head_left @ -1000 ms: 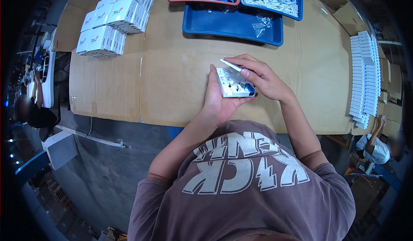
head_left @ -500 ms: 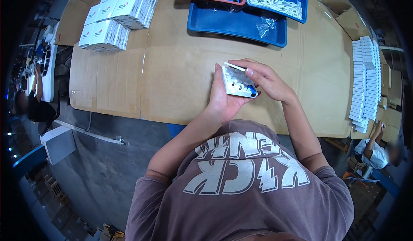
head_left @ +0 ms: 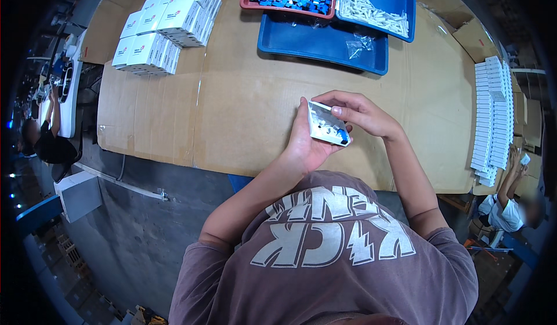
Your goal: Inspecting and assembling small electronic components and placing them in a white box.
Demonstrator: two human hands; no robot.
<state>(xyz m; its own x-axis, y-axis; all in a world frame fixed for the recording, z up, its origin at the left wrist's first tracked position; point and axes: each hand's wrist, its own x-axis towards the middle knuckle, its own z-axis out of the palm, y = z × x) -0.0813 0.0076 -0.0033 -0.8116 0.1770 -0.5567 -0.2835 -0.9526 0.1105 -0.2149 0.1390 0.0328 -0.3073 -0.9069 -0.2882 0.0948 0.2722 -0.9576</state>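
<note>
My left hand (head_left: 303, 146) supports a small white box (head_left: 314, 129), its thumb along the left side and its palm beneath. The box's top side looks open or clear; small white and dark parts show inside, with a blue piece (head_left: 343, 136) at its near right corner. My right hand (head_left: 368, 116) pinches a slim white stick (head_left: 321, 105) between thumb and fingers. That stick lies along the far edge of the box; whether it is inside the rim I cannot tell.
Beyond my hands stand a red tray (head_left: 246, 3) of blue pieces, a blue tray (head_left: 411, 11) of white sticks, and another blue tray (head_left: 290, 49) with clear plastic bags. White boxes are stacked at far left (head_left: 139, 52) and right (head_left: 483, 116). Co-workers sit at both sides.
The white stick has come down from above the box to its far edge, with my right fingers closer to it. The whole scene sits slightly lower in view.
</note>
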